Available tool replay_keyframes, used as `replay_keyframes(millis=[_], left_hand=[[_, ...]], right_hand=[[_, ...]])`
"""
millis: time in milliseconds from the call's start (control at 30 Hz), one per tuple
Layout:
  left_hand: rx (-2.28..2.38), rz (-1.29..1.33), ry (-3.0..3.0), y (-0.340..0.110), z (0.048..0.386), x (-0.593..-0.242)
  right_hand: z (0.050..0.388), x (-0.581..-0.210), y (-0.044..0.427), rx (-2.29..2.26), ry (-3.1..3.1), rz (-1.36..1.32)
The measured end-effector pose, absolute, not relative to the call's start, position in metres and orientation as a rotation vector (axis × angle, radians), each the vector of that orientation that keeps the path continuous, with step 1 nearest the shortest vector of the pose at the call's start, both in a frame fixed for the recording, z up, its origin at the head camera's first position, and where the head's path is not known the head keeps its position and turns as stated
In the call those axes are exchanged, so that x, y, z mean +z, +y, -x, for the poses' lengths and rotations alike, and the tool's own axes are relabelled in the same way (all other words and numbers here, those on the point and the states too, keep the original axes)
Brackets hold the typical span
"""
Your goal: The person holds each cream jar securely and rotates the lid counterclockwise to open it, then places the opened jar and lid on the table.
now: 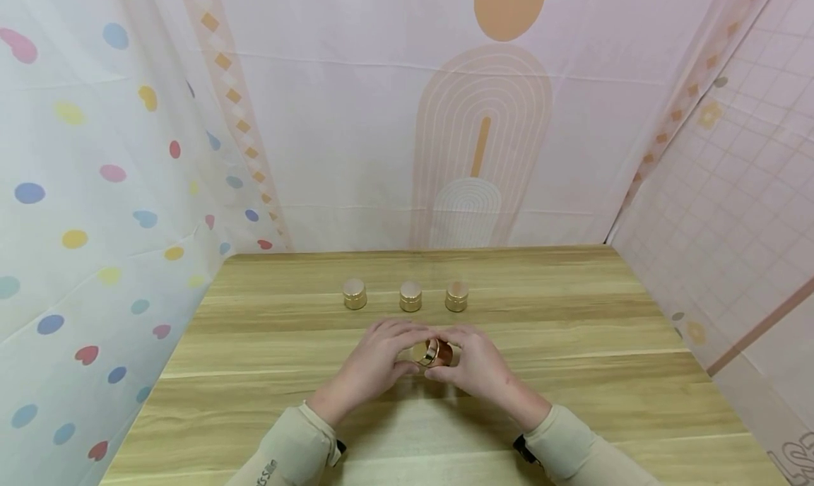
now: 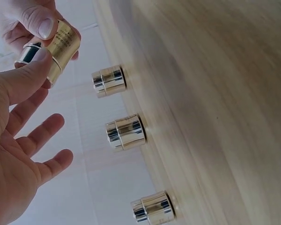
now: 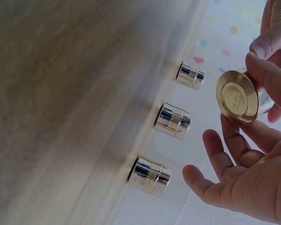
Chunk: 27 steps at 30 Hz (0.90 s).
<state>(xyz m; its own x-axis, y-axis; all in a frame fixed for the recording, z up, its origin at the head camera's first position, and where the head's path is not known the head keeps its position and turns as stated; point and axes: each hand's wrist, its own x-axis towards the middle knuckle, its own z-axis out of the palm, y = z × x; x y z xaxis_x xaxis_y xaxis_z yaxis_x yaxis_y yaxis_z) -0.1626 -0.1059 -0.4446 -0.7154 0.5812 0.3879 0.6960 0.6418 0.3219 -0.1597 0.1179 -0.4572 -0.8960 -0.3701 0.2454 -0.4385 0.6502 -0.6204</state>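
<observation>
"What is gripped here?"
"A gold jar (image 1: pixel 439 354), tipped sideways: my left hand (image 1: pixel 385 350) pinches one end between thumb and finger, while my right hand (image 1: pixel 477 359) grips the base end."
"And its position?"
"Raised above the tabletop (image 1: pixel 572 316); three similar jars (image 1: pixel 410 297) stand upright in a row between it and the far edge."
</observation>
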Motion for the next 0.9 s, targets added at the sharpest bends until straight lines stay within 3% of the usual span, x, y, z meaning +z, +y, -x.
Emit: replay_keyframes(millis=[900], left_hand=[[-0.734,1.0,-2.719,-0.1069,0.1624,-0.4471]], right_hand=[[0.1599,-0.459,0.1177,1.059,-2.74,-0.701]])
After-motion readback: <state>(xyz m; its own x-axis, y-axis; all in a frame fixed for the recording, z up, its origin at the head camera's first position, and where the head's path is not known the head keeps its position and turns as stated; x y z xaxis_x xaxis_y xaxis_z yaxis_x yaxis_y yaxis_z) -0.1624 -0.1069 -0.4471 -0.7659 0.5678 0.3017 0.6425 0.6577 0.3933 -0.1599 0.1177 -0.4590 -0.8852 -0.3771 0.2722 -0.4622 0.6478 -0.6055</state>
